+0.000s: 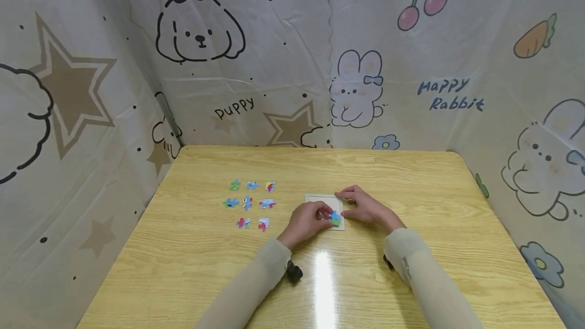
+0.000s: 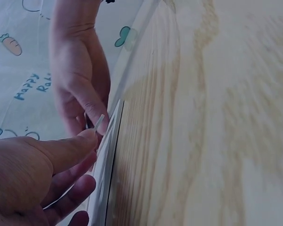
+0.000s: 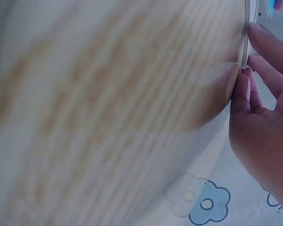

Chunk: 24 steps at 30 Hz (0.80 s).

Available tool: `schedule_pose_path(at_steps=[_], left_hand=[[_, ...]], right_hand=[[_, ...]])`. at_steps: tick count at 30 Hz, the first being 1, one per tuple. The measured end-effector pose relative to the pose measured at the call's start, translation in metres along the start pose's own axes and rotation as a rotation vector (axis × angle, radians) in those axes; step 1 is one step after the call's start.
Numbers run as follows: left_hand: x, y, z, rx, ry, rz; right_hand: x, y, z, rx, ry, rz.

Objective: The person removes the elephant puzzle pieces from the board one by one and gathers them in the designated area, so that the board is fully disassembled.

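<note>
A jigsaw piece [image 1: 335,218] in blue and green is pinched between thumb and fingers of my left hand [image 1: 307,221], above the lower right part of a shallow white puzzle tray [image 1: 325,198]. In the left wrist view the piece [image 2: 99,121] appears edge-on and tilted at the thumb tip. My right hand [image 1: 365,207] lies along the tray's right side, its extended fingers by the upper right corner and its thumb lower down. The right wrist view has these fingers touching the tray edge [image 3: 246,40]. My left hand covers some of the tray.
Left of the tray, several loose jigsaw pieces [image 1: 247,203] lie spaced out in rows on the wooden table [image 1: 205,268]. A printed curtain [image 1: 283,65] stands behind the table and along both sides.
</note>
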<state>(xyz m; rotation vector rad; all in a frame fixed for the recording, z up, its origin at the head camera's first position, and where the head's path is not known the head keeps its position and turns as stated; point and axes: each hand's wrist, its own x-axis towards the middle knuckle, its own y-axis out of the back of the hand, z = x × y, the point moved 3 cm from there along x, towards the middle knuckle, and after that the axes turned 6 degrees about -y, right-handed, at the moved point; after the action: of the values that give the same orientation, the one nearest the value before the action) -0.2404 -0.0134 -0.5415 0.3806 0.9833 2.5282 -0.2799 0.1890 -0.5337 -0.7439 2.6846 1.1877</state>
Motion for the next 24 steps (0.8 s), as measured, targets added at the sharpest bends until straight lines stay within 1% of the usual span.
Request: schedule_pose_path(at_steps=[4, 11, 16, 21, 24], left_hand=[[-0.005, 0.005, -0.004, -0.027, 0.001, 0.012], [-0.019, 0.024, -0.008, -0.076, 0.019, 0.011], [-0.035, 0.041, -0.016, -0.099, 0.01, 0.026], [-0.047, 0.06, -0.024, -0.094, -0.018, 0.064], [-0.054, 0.07, -0.029, -0.093, -0.017, 0.081]], right_hand=[[0.0, -0.001, 0.0, -0.008, -0.005, -0.003], [-0.001, 0.0, 0.001, -0.01, -0.022, 0.001], [-0.001, -0.001, 0.002, -0.015, -0.039, -0.012], [-0.001, 0.0, 0.0, -0.011, -0.008, -0.012], [-0.001, 0.0, -0.001, -0.002, 0.002, -0.01]])
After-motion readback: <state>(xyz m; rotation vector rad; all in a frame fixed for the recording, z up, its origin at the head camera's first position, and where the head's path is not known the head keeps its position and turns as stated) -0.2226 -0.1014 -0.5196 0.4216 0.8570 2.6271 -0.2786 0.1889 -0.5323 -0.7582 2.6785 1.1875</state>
